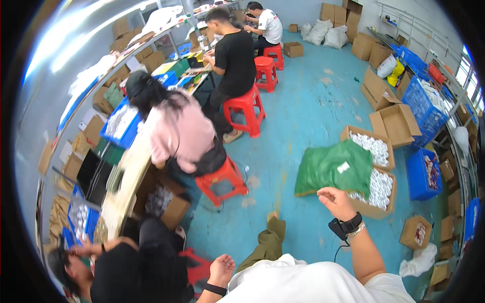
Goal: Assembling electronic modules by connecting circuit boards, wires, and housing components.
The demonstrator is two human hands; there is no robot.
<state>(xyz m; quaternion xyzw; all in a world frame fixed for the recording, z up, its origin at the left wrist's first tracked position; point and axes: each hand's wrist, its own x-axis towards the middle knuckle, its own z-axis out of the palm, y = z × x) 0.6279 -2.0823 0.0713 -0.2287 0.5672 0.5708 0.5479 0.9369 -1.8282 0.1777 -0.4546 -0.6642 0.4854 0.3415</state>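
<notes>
My right hand (337, 203) reaches forward, empty, its thumb apart from loosely bent fingers. In the picture it overlaps the near edge of a green woven sack (328, 169); whether they touch I cannot tell. That sack lies partly over two cardboard boxes filled with white ring-shaped parts (381, 189). A black device is strapped to my right wrist. Low beside my body, my left hand (221, 269) hangs with its fingers half curled and apart, and nothing shows in it. A black band circles that wrist.
People sit along the workbench (124, 194) on the left, on red plastic stools (225, 179). One in black is close by my left hand. Open cartons (396, 123), blue crates (424, 171) and a small box of parts (416, 232) line the right. White sacks (319, 33) stand far back.
</notes>
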